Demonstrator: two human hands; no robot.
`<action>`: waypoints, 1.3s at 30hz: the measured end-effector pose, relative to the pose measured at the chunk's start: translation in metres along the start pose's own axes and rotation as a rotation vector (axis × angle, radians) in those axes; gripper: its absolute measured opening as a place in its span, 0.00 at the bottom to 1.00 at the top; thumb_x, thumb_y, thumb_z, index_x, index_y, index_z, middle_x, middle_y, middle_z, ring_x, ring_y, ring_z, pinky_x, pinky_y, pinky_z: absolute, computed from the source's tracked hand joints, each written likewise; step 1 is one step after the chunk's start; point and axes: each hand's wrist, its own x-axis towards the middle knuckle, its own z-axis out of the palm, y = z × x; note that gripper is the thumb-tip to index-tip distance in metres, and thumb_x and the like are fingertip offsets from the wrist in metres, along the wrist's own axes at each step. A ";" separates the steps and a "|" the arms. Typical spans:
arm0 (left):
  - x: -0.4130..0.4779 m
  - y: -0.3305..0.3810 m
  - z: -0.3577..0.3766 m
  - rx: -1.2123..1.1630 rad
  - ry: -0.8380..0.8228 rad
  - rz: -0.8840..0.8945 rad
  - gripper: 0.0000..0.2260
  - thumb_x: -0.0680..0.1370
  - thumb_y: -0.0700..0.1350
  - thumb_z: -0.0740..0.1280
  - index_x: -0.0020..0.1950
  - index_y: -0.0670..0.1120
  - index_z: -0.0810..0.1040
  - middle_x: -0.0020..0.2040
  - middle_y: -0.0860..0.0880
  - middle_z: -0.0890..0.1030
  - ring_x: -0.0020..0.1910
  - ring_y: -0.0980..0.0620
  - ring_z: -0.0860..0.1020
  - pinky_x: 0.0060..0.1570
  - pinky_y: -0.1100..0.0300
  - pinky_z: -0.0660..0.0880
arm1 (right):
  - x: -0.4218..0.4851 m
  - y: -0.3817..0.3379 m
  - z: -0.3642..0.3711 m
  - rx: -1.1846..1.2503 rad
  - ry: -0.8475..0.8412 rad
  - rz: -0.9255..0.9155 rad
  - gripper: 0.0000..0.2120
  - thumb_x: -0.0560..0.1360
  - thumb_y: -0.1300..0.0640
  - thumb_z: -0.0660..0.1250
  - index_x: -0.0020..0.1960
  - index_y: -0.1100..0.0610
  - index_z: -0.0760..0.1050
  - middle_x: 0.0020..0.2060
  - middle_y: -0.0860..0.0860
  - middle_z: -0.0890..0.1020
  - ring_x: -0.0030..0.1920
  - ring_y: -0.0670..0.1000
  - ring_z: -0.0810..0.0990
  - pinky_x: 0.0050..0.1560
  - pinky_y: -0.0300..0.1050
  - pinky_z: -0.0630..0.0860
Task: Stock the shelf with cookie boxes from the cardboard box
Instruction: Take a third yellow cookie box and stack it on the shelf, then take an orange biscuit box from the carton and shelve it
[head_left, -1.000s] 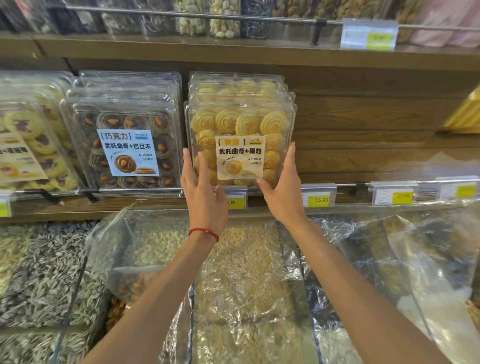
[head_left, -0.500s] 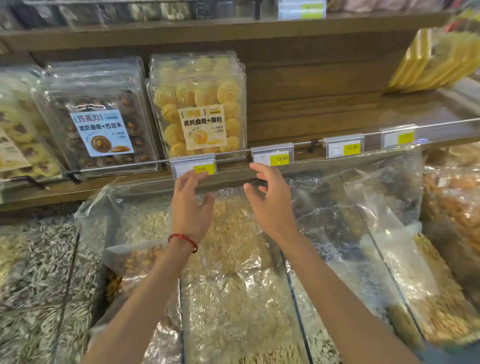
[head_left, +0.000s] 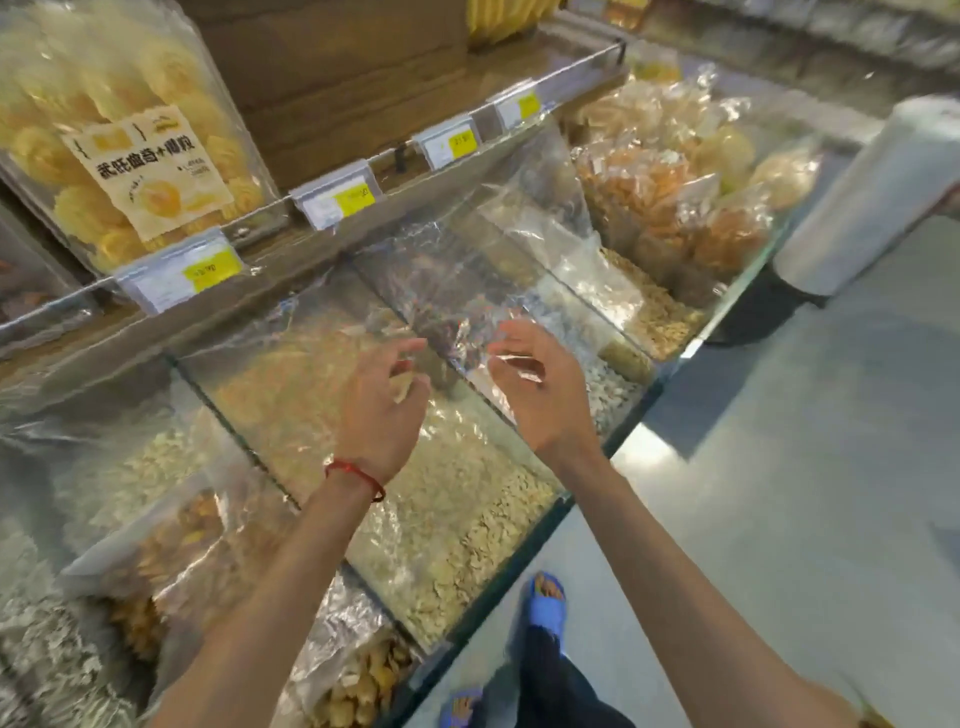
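Note:
A clear box of yellow swirl cookies (head_left: 119, 156) with a cream label stands upright on the wooden shelf (head_left: 332, 104) at the upper left, behind a rail of price tags (head_left: 337, 200). My left hand (head_left: 382, 410), with a red string at the wrist, hovers empty over the glass bins, fingers loosely spread. My right hand (head_left: 543, 395) hovers beside it, also empty with fingers apart. Both hands are well below and to the right of the cookie box. The cardboard box is out of view.
Glass bins (head_left: 441, 519) of seeds and nuts under plastic film fill the space below the shelf. Bags of snacks (head_left: 670, 197) lie at the right end. A roll of plastic bags (head_left: 872, 197) stands at far right. Grey floor (head_left: 779, 467) and my blue sandals (head_left: 545, 603) show below.
Both hands have let go of the yellow cookie box on the shelf and drawn back down over the bins. The view has swung right and downward toward the floor.

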 end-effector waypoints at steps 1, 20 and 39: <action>-0.010 0.002 0.008 -0.009 -0.052 0.003 0.15 0.76 0.39 0.66 0.62 0.51 0.77 0.60 0.52 0.77 0.54 0.65 0.76 0.56 0.57 0.78 | -0.016 0.004 -0.009 -0.004 0.047 0.029 0.14 0.79 0.64 0.68 0.63 0.55 0.78 0.51 0.48 0.84 0.49 0.41 0.82 0.47 0.28 0.74; -0.240 0.103 0.253 0.039 -1.017 0.239 0.13 0.80 0.41 0.65 0.64 0.52 0.76 0.55 0.59 0.79 0.51 0.65 0.77 0.44 0.79 0.70 | -0.330 0.093 -0.219 0.125 0.884 0.489 0.12 0.79 0.60 0.68 0.62 0.51 0.79 0.52 0.45 0.85 0.51 0.40 0.82 0.49 0.29 0.76; -0.474 0.188 0.501 0.181 -1.524 0.421 0.11 0.79 0.38 0.65 0.60 0.47 0.79 0.52 0.53 0.81 0.47 0.64 0.78 0.43 0.80 0.71 | -0.548 0.200 -0.426 0.268 1.343 0.693 0.13 0.79 0.62 0.69 0.63 0.55 0.80 0.54 0.49 0.83 0.54 0.46 0.81 0.52 0.37 0.75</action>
